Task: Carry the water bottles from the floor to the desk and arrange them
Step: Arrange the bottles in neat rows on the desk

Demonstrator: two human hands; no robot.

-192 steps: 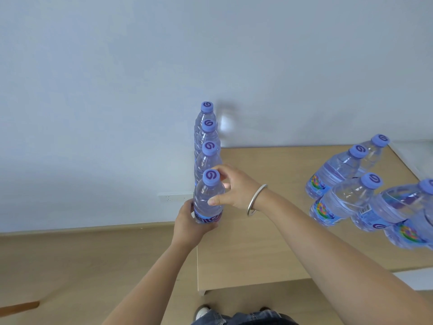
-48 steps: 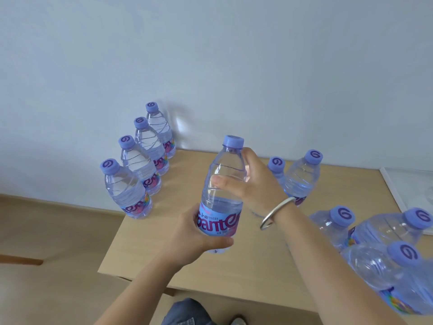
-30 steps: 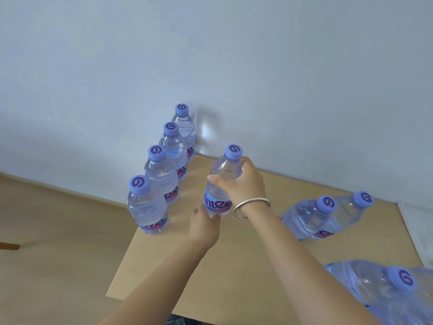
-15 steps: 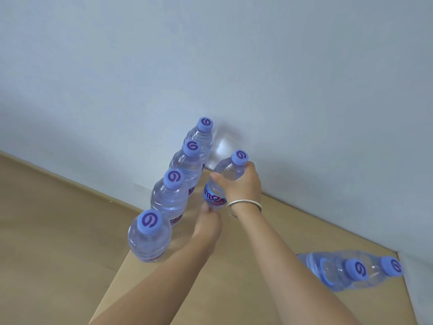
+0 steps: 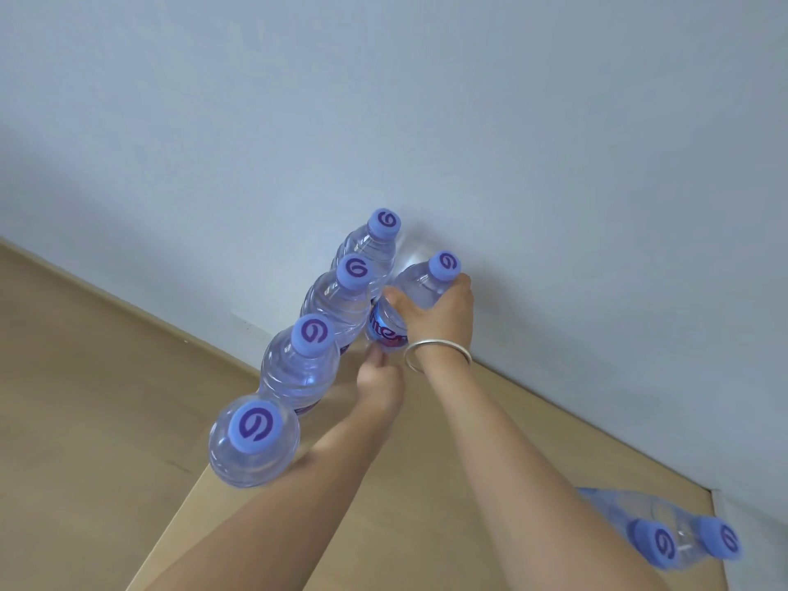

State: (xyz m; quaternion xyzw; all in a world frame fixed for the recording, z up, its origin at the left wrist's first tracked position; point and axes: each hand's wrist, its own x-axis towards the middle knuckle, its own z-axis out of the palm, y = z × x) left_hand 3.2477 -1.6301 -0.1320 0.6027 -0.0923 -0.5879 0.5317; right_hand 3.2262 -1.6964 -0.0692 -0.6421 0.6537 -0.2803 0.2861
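held bottle (image 5: 420, 292) at far end of surface (image 5: 490, 454), just beside the four-bottle row (image 5: 315, 330), near wall | right hand (image 5: 441, 319) wraps shoulder | left hand (image 5: 379, 386) fingers at base, grip unclear | likely full, heavy; thin smooth plastic, hold mid-body

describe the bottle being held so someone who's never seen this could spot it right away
Start at the light wooden desk against the pale blue wall, where four clear plastic water bottles with purple caps form a row along its left edge. At the wall end, right of that row, stands a fifth identical bottle. It alone is held: the braceleted right hand wraps its shoulder, the left hand is at its base.
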